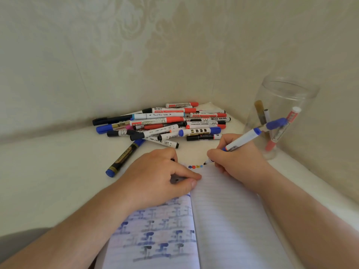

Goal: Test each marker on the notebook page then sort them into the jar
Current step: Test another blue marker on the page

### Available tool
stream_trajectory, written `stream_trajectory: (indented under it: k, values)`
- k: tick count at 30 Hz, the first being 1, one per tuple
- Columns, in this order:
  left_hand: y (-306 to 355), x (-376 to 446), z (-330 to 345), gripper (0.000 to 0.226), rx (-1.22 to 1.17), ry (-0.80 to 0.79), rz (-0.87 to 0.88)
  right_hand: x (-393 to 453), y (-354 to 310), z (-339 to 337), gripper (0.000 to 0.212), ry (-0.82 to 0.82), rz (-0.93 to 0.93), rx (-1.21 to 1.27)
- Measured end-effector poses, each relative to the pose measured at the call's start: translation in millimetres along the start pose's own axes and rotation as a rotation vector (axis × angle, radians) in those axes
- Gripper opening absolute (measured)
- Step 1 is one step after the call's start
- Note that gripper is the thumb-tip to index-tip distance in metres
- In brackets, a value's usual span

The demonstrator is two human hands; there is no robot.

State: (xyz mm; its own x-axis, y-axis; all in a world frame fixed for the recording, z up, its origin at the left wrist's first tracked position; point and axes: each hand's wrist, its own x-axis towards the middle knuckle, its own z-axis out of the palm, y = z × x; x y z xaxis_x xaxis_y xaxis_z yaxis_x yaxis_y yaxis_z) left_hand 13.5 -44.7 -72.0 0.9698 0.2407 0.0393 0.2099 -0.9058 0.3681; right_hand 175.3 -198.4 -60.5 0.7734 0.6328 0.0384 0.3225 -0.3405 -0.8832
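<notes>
While the right hand's [236, 158] fingers [213, 153] pinch a blue marker [243, 139], tip on the notebook [229, 220] at centre, the left hand [159, 177] clenches a dark cap [177, 180]; the marker pile [165, 123] lies above, the jar [281, 117] upper right.

Marker pile [165, 123] crowding the far corner, jar [279, 117] against right wall, bare table [58, 171] left

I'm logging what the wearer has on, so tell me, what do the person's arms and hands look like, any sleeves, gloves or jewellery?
Both forearms are bare as far as the frame shows; no sleeves reach them. The left hand and right hand wear no gloves, and no rings, watch or bracelets are visible.
</notes>
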Motion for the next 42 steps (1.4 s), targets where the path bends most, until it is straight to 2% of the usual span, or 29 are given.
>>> stream_trajectory:
  k: [13, 17, 24, 32, 37, 42]
  values:
    - [-2.6, 0.1, 1.4, 0.035, -0.030, 0.010, 0.002, -0.5, -1.2, 1.7, 0.021, 0.002, -0.007, -0.117]
    - [-3.4, 0.9, 2.6, 0.036, -0.031, 0.012, 0.001, 0.1, -0.1, 0.1, 0.018, -0.005, 0.002, -0.080]
    - [-3.2, 0.2, 2.1, 0.035, -0.022, 0.020, 0.008, -3.1, -3.0, 1.1, 0.022, -0.007, -0.039, -0.150]
    - [-3.9, 0.2, 2.4, 0.036, -0.017, 0.014, 0.008, -1.4, -2.4, -0.6, 0.024, -0.023, -0.002, -0.056]
    - [-3.0, 0.2, 2.2, 0.035, -0.011, 0.017, 0.006, -2.6, -2.1, 0.3, 0.028, -0.014, -0.062, -0.130]
    - [-2.6, -0.5, 1.8, 0.036, -0.013, 0.017, 0.009, -0.1, 0.9, -1.2, 0.022, -0.024, -0.001, -0.032]
